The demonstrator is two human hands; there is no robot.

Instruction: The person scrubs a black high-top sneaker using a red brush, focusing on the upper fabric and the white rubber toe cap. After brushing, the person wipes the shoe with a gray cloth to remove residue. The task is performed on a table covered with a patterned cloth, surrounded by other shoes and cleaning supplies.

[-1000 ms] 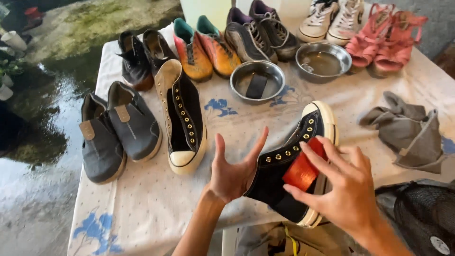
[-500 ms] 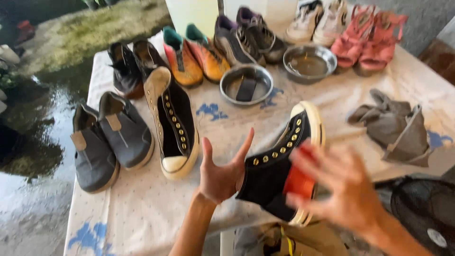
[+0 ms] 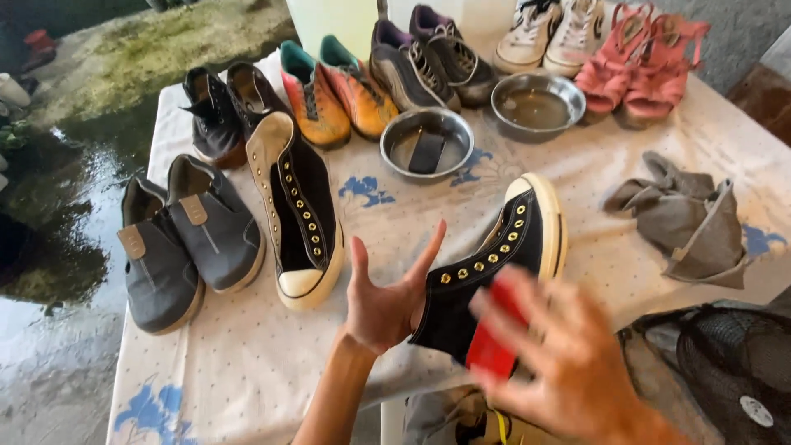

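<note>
My left hand (image 3: 386, 301) steadies the black high-top shoe (image 3: 494, 264), grip open; my blurred right hand (image 3: 568, 363) holds a red brush (image 3: 494, 350).

An outdoor shoe-cleaning spot, by the look of it: a cloth-covered table (image 3: 247, 387) crowded with paired shoes (image 3: 329, 91), two metal bowls (image 3: 428, 144) (one holding water), wet ground (image 3: 58, 206) alongside.
</note>
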